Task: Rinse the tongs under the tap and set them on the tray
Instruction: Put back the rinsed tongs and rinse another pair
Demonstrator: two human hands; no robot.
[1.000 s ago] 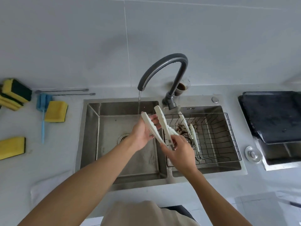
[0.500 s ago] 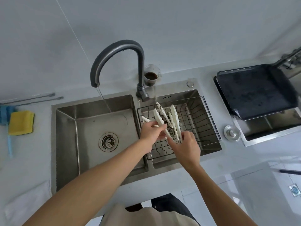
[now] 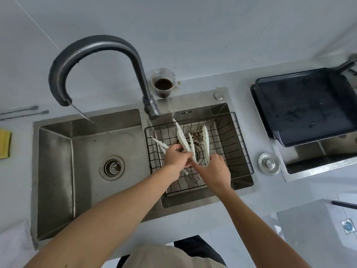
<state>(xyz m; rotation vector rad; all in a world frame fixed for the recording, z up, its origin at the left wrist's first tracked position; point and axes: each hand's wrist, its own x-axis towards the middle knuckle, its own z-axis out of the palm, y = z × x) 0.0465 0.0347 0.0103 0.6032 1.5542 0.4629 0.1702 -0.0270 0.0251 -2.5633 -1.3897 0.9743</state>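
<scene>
Landmark: the black wire basket (image 3: 239, 144) seated in the right basin of the stainless steel double sink (image 3: 56, 171).

Far left of the basket, a yellow sponge (image 3: 4, 144) lies on the grey counter (image 3: 17, 192), with two thin metal rods (image 3: 23, 113) behind it. Left of the basket, the dark grey gooseneck tap (image 3: 92, 45) arches over the left basin; a thin stream of water (image 3: 88, 120) runs from its spout onto the basin floor, behind the round drain strainer (image 3: 112, 167).

Over the basket's left half, the left hand (image 3: 176, 156) has its fingers curled round white plastic tongs (image 3: 182, 138). The long arms project beyond the knuckles toward the basket's back wall, and a shorter white tip (image 3: 159, 144) emerges to the left of the fist. Whether that tip belongs to the same pair cannot be determined.

Over the basket's centre, the right hand (image 3: 214, 171) pinches the lower end of a further white tong arm (image 3: 206, 144), which stands nearly upright beyond the fingertips. All tong arms are inside the basket's outline, well clear of the water stream.

Behind the basket, a clear plastic cup of brown liquid (image 3: 163, 82) stands on the counter. Right of the basket lie a round metal sink plug (image 3: 269, 163) and, further right, a dark rectangular tray (image 3: 307, 105) flecked with water drops.
</scene>
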